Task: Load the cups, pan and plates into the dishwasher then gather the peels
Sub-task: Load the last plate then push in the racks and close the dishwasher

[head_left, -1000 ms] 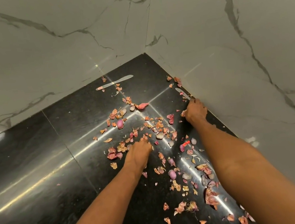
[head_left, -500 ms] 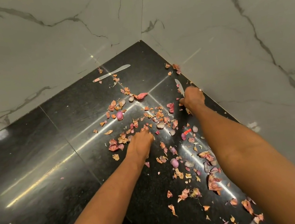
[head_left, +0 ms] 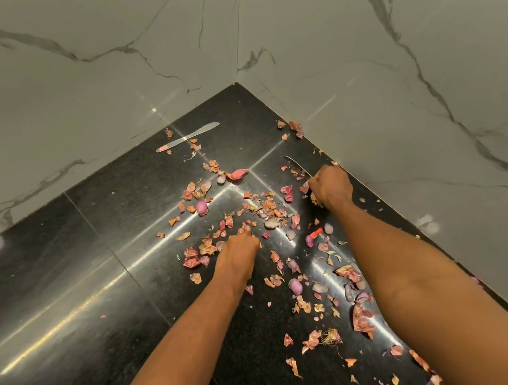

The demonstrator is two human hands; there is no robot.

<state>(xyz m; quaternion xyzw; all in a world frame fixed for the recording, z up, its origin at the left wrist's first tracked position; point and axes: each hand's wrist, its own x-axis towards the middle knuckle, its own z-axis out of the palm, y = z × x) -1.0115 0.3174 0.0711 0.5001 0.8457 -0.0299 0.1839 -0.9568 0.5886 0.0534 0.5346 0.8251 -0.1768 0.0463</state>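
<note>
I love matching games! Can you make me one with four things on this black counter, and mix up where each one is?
1 butter knife
2 left hand
3 right hand
4 small red piece

A gripping a knife beside the right wall
B lying alone near the back wall
C between the two arms
D resting among peels mid-counter

Pairs: 1-B, 2-D, 3-A, 4-C

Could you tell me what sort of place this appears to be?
Most likely a home kitchen: a polished black stone countertop set into a corner of marble-look wall tiles, strewn with onion peels, and a knife lying near the back.
</note>
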